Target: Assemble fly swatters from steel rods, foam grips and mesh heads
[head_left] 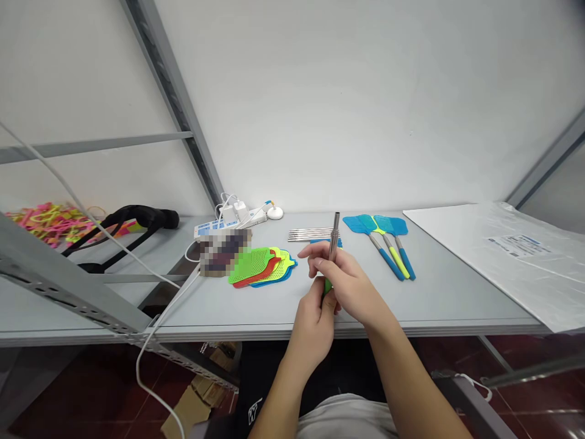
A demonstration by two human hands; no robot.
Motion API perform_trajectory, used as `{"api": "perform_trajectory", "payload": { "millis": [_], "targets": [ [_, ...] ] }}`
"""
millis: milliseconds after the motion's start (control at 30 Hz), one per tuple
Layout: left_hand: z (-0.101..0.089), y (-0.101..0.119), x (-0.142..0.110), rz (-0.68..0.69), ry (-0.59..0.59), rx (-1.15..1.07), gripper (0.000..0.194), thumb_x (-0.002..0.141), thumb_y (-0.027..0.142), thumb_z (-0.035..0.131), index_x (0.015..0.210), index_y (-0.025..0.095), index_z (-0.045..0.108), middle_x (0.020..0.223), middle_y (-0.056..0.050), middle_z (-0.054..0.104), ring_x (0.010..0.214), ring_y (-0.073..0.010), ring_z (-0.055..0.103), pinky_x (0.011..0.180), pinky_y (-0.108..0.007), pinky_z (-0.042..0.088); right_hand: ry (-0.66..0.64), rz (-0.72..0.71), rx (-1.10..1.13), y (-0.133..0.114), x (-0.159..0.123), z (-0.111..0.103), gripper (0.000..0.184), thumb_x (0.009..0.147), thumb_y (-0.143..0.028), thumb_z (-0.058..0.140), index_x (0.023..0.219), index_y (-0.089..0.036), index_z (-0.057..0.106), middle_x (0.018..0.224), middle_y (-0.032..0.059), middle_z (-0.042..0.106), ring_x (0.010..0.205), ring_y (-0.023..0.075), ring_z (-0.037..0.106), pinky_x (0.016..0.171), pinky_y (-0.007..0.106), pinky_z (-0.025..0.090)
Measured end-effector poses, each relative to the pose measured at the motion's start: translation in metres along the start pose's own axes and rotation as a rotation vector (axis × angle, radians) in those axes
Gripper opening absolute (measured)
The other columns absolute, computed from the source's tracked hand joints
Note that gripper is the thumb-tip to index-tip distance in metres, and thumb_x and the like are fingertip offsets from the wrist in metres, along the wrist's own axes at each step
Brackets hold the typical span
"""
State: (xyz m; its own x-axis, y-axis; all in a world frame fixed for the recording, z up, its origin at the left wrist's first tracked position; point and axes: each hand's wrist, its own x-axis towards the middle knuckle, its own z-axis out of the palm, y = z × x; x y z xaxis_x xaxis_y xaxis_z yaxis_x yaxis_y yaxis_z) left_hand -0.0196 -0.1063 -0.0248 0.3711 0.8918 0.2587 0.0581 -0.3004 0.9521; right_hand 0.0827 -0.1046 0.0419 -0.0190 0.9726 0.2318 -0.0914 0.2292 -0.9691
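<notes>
A fly-swatter handle with a metal tube (336, 228) and a green grip (328, 285) stands nearly upright over the front of the desk. My left hand (314, 314) is closed around the green grip, hiding most of it. Just above, my right hand (350, 283) closes on the metal tube, its index finger reaching out to the left. To the left lie loose perforated swatter heads in green (253, 265), red (265, 275), yellow (284, 263) and blue (276, 280). Several thin metal rods (311, 234) rest behind my hands, with blue grips partly hidden.
Assembled swatters (386, 244) with blue heads lie to the right. A white wrapped package (493, 256) covers the right side. Back left are a power strip (214, 228) with chargers and a blurred object (223, 253). A metal shelf post (77, 280) and white cable (155, 329) cross the left.
</notes>
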Motion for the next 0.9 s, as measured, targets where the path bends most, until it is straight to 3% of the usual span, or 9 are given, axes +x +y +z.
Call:
{"api": "perform_trajectory", "payload": {
  "millis": [67,133,233,333,433,500,600,767,900],
  "targets": [
    [-0.001,0.003,-0.002,0.012,0.007,0.015,0.028,0.099,0.039,0.042,0.108,0.019,0.059,0.069,0.003,0.051,0.056,-0.0111,0.04,0.053,-0.023,0.035,0.045,-0.071,0.024,-0.002,-0.004,-0.001,0.02,0.089,-0.029,0.059,0.108,-0.027,0.065,0.087,-0.0016,0.056,0.079,0.0126,0.054,0.073,0.027,0.046],
    [-0.004,0.006,-0.006,0.047,0.004,0.067,0.028,0.097,0.039,0.047,0.108,0.019,0.063,0.067,0.003,0.051,0.057,-0.0111,0.04,0.054,-0.023,0.034,0.114,-0.16,0.186,-0.009,-0.007,-0.004,0.016,0.088,-0.031,0.061,0.103,-0.025,0.066,0.074,-0.0037,0.052,0.07,0.0112,0.053,0.073,0.029,0.048],
    [-0.009,0.008,-0.011,0.112,-0.008,0.076,0.026,0.093,0.038,0.056,0.109,0.02,0.068,0.069,0.001,0.057,0.062,-0.0123,0.047,0.061,-0.024,0.04,0.186,-0.232,0.471,-0.022,-0.013,-0.005,0.02,0.092,-0.034,0.055,0.08,-0.021,0.064,0.052,-0.009,0.029,0.044,0.0066,0.031,0.051,0.023,0.044],
    [-0.012,0.007,-0.013,0.134,0.048,-0.222,0.038,0.093,0.049,0.052,0.111,0.02,0.068,0.077,-0.003,0.064,0.059,-0.0128,0.052,0.057,-0.025,0.044,0.235,-0.256,0.631,-0.029,-0.018,-0.001,0.038,0.095,-0.041,0.046,0.065,-0.02,0.057,0.048,-0.0097,0.018,0.038,0.0058,0.017,0.037,0.019,0.028],
    [-0.013,0.007,-0.01,0.09,0.203,-0.7,0.059,0.094,0.063,0.033,0.101,0.017,0.069,0.083,-0.009,0.066,0.067,-0.0166,0.059,0.06,-0.029,0.05,0.298,-0.27,0.699,-0.023,-0.02,0.009,0.046,0.097,-0.048,0.042,0.06,-0.021,0.05,0.045,-0.0101,0.016,0.036,0.0058,0.013,0.035,0.019,0.025],
    [-0.015,0.009,-0.008,0.032,0.265,-0.929,0.064,0.094,0.066,0.028,0.091,0.016,0.068,0.083,-0.009,0.065,0.077,-0.0193,0.061,0.07,-0.033,0.052,0.307,-0.272,0.714,-0.015,-0.021,0.017,0.049,0.097,-0.051,0.04,0.059,-0.021,0.047,0.044,-0.0101,0.017,0.036,0.0061,0.014,0.035,0.019,0.025],
    [-0.019,0.013,-0.008,-0.01,0.279,-1.078,0.065,0.091,0.07,0.029,0.087,0.017,0.066,0.082,-0.007,0.06,0.076,-0.0189,0.059,0.075,-0.037,0.052,0.266,-0.269,0.727,-0.008,-0.025,0.028,0.05,0.098,-0.051,0.039,0.058,-0.021,0.039,0.045,-0.0097,0.019,0.037,0.007,0.017,0.039,0.021,0.03],
    [-0.017,0.021,-0.013,0.017,0.274,-1.109,0.069,0.089,0.074,0.026,0.081,0.017,0.064,0.075,-0.005,0.054,0.073,-0.0172,0.055,0.073,-0.033,0.051,0.217,-0.296,0.71,-0.006,-0.03,0.036,0.051,0.098,-0.051,0.04,0.058,-0.021,0.031,0.046,-0.0099,0.018,0.04,0.0076,0.019,0.052,0.026,0.039],
    [-0.013,0.029,-0.019,0.02,0.337,-1.097,0.067,0.09,0.073,0.026,0.079,0.017,0.063,0.073,-0.004,0.052,0.074,-0.0171,0.054,0.074,-0.032,0.051,0.235,-0.223,0.71,-0.001,-0.027,0.037,0.051,0.098,-0.052,0.04,0.058,-0.021,0.029,0.046,-0.0108,0.016,0.04,0.0078,0.016,0.059,0.029,0.043]
  ]
}}
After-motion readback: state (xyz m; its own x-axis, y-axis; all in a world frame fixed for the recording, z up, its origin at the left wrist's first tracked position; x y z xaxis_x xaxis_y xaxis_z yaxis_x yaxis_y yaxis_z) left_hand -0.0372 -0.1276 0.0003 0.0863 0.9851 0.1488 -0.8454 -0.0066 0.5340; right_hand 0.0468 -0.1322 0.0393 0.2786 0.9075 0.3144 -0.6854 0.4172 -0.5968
